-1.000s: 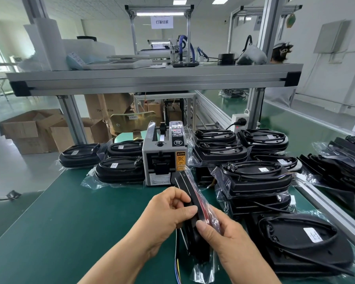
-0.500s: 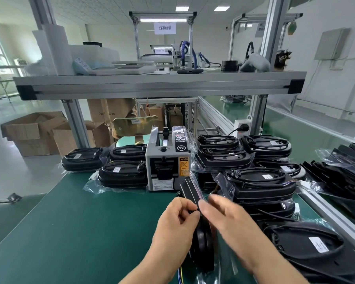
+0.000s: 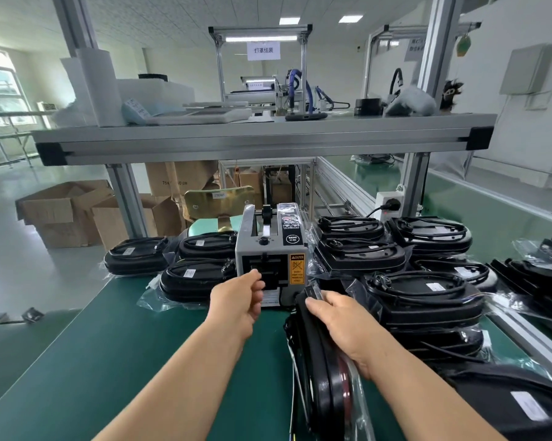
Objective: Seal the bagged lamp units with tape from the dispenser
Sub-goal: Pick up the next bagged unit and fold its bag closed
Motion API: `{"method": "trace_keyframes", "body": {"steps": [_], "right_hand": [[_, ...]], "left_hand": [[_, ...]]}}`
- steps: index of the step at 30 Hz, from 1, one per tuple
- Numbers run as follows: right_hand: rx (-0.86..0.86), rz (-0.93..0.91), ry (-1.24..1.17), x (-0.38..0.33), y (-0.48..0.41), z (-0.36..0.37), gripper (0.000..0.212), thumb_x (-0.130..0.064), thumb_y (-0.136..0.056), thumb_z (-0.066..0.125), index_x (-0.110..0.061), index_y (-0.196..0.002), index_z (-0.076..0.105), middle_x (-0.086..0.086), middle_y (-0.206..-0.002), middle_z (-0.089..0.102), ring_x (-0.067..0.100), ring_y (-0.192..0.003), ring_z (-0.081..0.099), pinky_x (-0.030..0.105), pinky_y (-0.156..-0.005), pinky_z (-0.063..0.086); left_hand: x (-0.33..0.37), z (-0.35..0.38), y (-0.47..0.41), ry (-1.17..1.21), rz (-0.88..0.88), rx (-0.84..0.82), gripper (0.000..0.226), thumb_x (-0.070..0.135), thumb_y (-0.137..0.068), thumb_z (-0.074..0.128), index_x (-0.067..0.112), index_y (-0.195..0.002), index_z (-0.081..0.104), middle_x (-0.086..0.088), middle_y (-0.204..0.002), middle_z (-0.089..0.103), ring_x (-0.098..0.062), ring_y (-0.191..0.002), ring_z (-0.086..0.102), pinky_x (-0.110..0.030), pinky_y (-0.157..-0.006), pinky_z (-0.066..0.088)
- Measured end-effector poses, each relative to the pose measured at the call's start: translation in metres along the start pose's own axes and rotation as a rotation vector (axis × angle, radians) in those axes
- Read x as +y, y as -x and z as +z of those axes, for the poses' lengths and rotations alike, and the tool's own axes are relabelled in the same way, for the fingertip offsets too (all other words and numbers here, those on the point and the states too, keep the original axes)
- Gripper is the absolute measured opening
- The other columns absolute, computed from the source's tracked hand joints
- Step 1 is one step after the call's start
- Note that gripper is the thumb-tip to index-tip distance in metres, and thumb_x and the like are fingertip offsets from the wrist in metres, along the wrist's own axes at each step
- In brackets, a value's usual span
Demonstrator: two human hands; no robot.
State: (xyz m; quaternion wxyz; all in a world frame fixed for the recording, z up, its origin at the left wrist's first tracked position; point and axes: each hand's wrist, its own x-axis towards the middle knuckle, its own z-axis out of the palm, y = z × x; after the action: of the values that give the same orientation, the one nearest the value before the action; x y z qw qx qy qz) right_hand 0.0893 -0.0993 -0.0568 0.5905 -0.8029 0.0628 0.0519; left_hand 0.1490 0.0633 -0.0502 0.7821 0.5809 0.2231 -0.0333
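Green bench (image 3: 115,361) under an aluminium shelf (image 3: 261,138), in a factory hall with cardboard boxes (image 3: 64,214) on the floor behind. One dispenser (image 3: 297,249) stands mid-bench, well back from the near edge. The left hand (image 3: 239,300) is at the dispenser's front outlet, fingers curled toward the slot. No tape shows there, so it cannot be told whether they pinch a strip. The right hand (image 3: 341,319) grips the upper edge of the held unit (image 3: 322,377), which stands on edge on the bench, just in front of the dispenser and to its right. The two hands are apart. Judged step: fetching tape for the held unit, whose bag appears not yet taped. Counts:

- **Dispenser and hand:** one dispenser, and one unit in hand.
- **Left of the dispenser:** three left units (image 3: 195,276) lie flat, two behind and one in front.
- **Right of the dispenser:** at least seven sit in the right stacks (image 3: 421,291). Lower layers are partly hidden, so the total is uncertain.
- **Near right corner:** one corner unit (image 3: 507,405).
- **Beyond the right rail:** the far units (image 3: 539,281) are too crowded to count.

Which bags are already sealed cannot be read. If the left three are the finished ones, most of the work remains.
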Motion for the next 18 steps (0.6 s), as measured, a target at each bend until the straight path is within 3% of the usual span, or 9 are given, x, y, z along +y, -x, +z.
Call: {"method": "trace_keyframes", "body": {"steps": [3, 6, 10, 14, 16, 18], "right_hand": [[0.027, -0.04, 0.097, -0.002, 0.004, 0.0, 0.045, -0.037, -0.099, 0.053, -0.019, -0.14, 0.053, -0.01, -0.13, 0.06, 0.01, -0.12, 0.056, 0.032, -0.109, 0.04], [0.033, -0.073, 0.137, -0.002, 0.005, -0.001, 0.041, -0.039, -0.099, 0.051, -0.022, -0.137, 0.055, -0.016, -0.117, 0.059, 0.006, -0.111, 0.055, 0.026, -0.101, 0.04], [0.025, -0.07, 0.123, -0.003, 0.004, -0.001, 0.043, -0.041, -0.098, 0.052, -0.022, -0.137, 0.056, -0.01, -0.127, 0.063, 0.009, -0.115, 0.059, 0.032, -0.106, 0.044], [0.002, -0.057, 0.11, -0.002, 0.005, -0.002, 0.041, -0.042, -0.097, 0.054, -0.023, -0.132, 0.06, -0.006, -0.123, 0.067, 0.013, -0.114, 0.062, 0.038, -0.106, 0.046], [0.008, -0.062, 0.103, -0.001, 0.006, -0.002, 0.042, -0.045, -0.095, 0.056, -0.023, -0.131, 0.061, -0.007, -0.121, 0.068, 0.012, -0.113, 0.063, 0.037, -0.106, 0.047], [0.046, -0.071, 0.133, -0.001, 0.007, -0.002, 0.047, -0.048, -0.091, 0.061, -0.023, -0.131, 0.062, -0.007, -0.121, 0.068, 0.012, -0.113, 0.062, 0.035, -0.105, 0.047]], "left_hand": [[0.0, 0.01, -0.023, 0.051, -0.09, 0.047, 0.016, 0.017, -0.095, 0.066, 0.009, -0.081, 0.065, 0.002, -0.061, 0.061, -0.006, -0.048, 0.051, -0.016, -0.04, 0.037], [-0.001, 0.018, -0.032, 0.087, -0.094, 0.083, 0.015, 0.016, -0.092, 0.071, 0.008, -0.079, 0.065, 0.002, -0.053, 0.062, -0.003, -0.037, 0.054, -0.013, -0.035, 0.037], [0.003, 0.031, -0.037, 0.156, -0.113, 0.134, 0.018, 0.011, -0.089, 0.071, 0.008, -0.075, 0.061, 0.0, -0.046, 0.059, -0.004, -0.034, 0.052, -0.013, -0.035, 0.036], [0.0, 0.038, -0.03, 0.244, -0.052, 0.215, 0.018, 0.003, -0.085, 0.064, 0.008, -0.074, 0.051, 0.0, -0.048, 0.056, -0.005, -0.037, 0.048, -0.014, -0.035, 0.032], [-0.002, 0.032, -0.022, 0.217, 0.022, 0.177, 0.018, 0.005, -0.084, 0.066, 0.011, -0.072, 0.054, 0.005, -0.043, 0.054, -0.003, -0.036, 0.046, -0.017, -0.037, 0.033], [-0.002, 0.022, -0.012, 0.107, 0.1, 0.0, 0.016, 0.008, -0.085, 0.068, 0.013, -0.072, 0.06, 0.006, -0.048, 0.054, -0.004, -0.039, 0.046, -0.017, -0.041, 0.037]]}}
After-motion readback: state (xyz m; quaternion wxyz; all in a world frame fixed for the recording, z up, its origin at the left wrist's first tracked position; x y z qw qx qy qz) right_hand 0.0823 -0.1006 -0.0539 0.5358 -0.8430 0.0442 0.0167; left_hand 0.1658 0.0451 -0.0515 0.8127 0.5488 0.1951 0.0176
